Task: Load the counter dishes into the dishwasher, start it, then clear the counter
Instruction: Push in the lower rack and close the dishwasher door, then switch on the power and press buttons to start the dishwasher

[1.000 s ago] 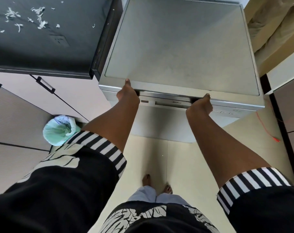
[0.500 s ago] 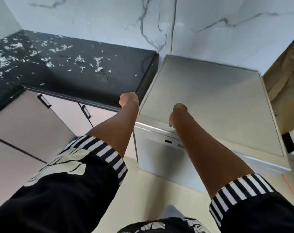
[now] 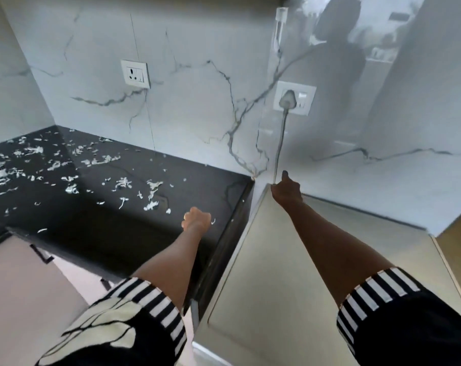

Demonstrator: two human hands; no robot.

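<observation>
Black short sleeves (image 3: pixel 134 326) with white-striped cuffs sit nearest you, both arms stretched forward. Under your right forearm lies the flat brushed-silver top of the box-shaped dishwasher (image 3: pixel 271 273). Its front and door are out of view, so whether it is closed cannot be told. Its left edge runs just beside the end of the glossy black stone counter (image 3: pixel 105 225).

Your left hand (image 3: pixel 197 221) is over that end of the counter, fingers curled under into a fist with nothing visible in it. Whether it touches the surface cannot be told. Left of and beyond that hand, white shredded scraps (image 3: pixel 150 191) are scattered across the counter, thickest toward the far left. Below the counter's front edge, left of your left forearm, are pale cabinet doors (image 3: pixel 20 281) with dark handles.

Your right hand (image 3: pixel 286 193) is further out, at the far left corner of the dishwasher top, most fingers curled and one digit raised straight. A grey cable (image 3: pixel 281 143) drops to just beside that digit; contact or grip on it cannot be confirmed. Above the hand the cable meets a grey plug (image 3: pixel 287 101) seated in a white wall socket (image 3: pixel 307 100). A second white socket (image 3: pixel 135 74) is set up and left of it, above the counter. Both are mounted on a white marble-veined wall (image 3: pixel 197 101).
</observation>
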